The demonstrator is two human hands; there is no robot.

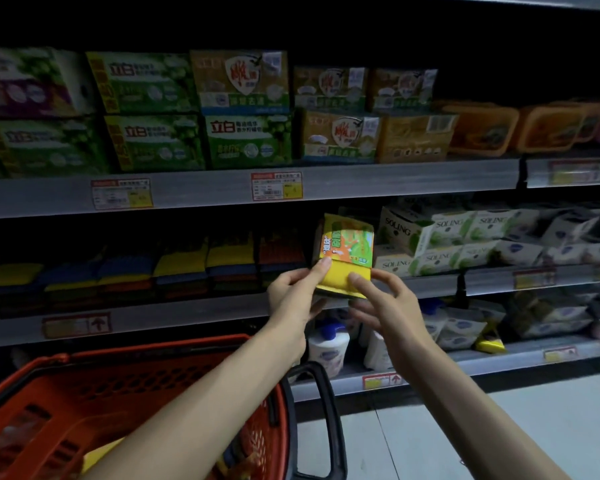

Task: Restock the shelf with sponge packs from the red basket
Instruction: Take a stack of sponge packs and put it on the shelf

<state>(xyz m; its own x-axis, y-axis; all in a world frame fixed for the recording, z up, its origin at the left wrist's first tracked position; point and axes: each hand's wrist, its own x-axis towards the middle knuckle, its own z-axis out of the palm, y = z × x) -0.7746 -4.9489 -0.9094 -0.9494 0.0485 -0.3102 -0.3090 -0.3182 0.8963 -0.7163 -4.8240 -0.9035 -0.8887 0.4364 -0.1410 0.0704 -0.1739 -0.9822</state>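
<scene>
A yellow sponge pack [346,252] with an orange and green label is held up in front of the middle shelf [194,306]. My left hand [297,296] pinches its lower left corner, thumb on the front. My right hand [385,303] holds its lower right edge, thumb on the yellow face. The red basket [146,386] sits at the lower left under my left forearm; something yellow shows inside it. Stacks of yellow, blue and red sponges [187,268] fill the middle shelf to the left of the pack.
White Soling boxes [440,240] stand right of the pack. Green and orange soap boxes [250,109] line the upper shelf. White bottles [328,344] and pouches stand on the lower shelf. The basket's black handle [326,410] rises at its right side. Pale floor lies at the lower right.
</scene>
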